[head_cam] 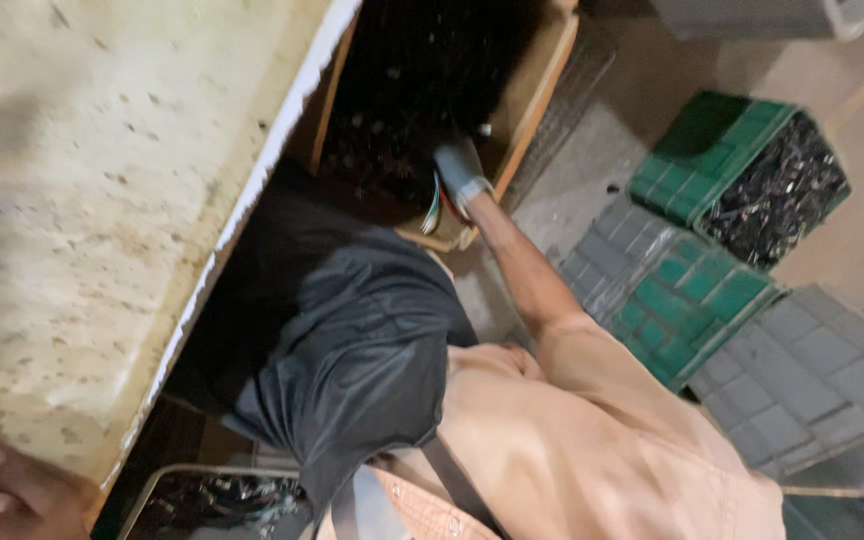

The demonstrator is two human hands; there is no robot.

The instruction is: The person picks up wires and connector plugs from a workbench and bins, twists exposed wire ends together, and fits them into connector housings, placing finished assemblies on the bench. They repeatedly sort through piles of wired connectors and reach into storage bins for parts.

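My right hand (459, 165), in a grey glove with a pale blue cuff, reaches down into a wooden box (537, 95) of small dark parts beside the worn beige worktable (102, 200). A short bundle of red, green and white wires (434, 205) shows right at the wrist; whether the fingers hold it is hidden. My left hand (7, 490) rests at the table's near edge at the bottom left. It is blurred, and something small and white shows among its fingers. A peach shirt and a dark apron fill the lower middle.
A green plastic crate (687, 130) full of dark metal scraps stands on the floor at the right. Grey and green upturned crates (812, 380) lie nearer. A metal-rimmed tray (167, 480) of dark parts sits below the table edge. A grey bin (742, 15) stands at the top.
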